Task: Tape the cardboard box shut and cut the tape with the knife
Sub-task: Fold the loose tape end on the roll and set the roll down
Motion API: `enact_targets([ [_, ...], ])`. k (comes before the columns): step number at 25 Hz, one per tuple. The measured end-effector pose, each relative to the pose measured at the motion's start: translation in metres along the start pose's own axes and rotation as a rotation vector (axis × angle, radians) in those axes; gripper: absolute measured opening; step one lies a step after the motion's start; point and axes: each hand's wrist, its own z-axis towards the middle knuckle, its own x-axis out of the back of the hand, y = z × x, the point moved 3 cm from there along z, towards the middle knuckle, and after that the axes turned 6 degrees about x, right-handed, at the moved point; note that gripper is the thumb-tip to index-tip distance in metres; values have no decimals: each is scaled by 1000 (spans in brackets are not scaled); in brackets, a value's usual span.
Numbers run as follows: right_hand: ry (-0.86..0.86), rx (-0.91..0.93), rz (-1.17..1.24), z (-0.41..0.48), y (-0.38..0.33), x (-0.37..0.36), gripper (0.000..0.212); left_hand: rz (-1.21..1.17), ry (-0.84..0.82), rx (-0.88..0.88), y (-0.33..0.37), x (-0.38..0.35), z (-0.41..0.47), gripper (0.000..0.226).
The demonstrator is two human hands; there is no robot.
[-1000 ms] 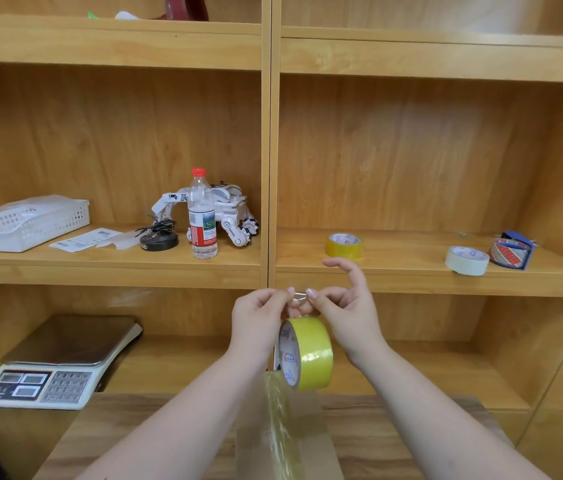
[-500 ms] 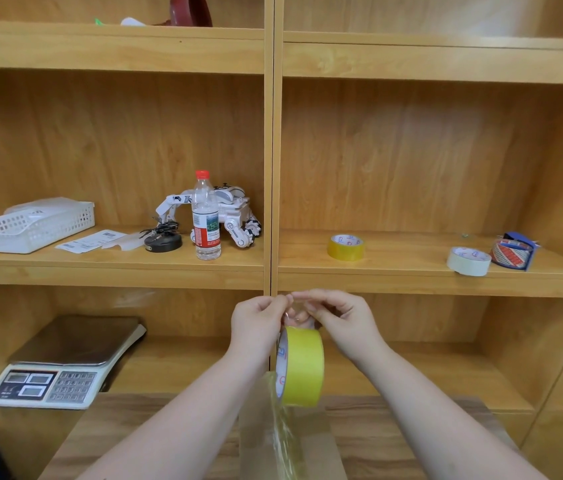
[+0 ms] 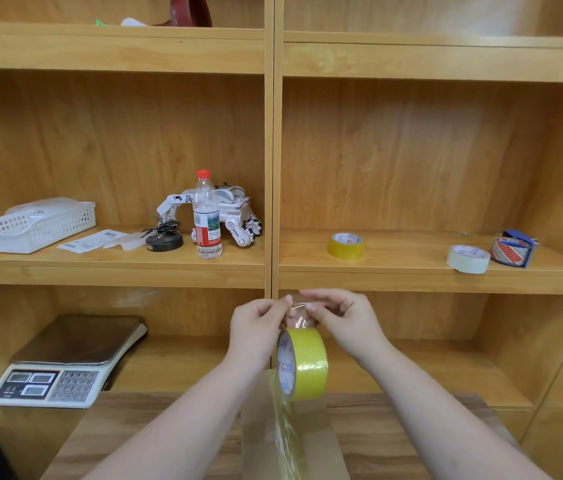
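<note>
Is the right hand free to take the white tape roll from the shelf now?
Probably not yet: the right hand pinches clear tape with the left hand above the yellow roll. The white tape roll itself lies unobstructed.

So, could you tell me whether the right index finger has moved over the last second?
Yes: the right hand curled it down below the shelf edge.

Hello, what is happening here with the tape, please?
A person is holding up a yellow tape roll in front of wooden shelves. The left hand and the right hand both pinch the clear tape at the top of the roll. A loose clear strip hangs from the roll toward the cardboard box below. No knife is in view.
</note>
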Motion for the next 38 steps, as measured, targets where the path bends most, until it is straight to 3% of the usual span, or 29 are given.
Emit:
enact_targets([
  [11, 21, -91, 8, 2, -3, 2, 15, 158, -51, -250, -2, 8, -7, 15],
  [22, 3, -75, -27, -2, -9, -11, 17, 159, 54, -199, -7, 17, -9, 4],
  [27, 0, -70, -42, -3, -6, -12, 17, 144, 10, -167, -5, 21, -4, 44],
  [33, -9, -42, -22, -1, -9, -14, 26, 166, -6, -262, 6, 19, 0, 13],
  [38, -14, -86, -16, -1, -6, -11, 18, 216, -36, -234, 12, 19, 4, 4],
])
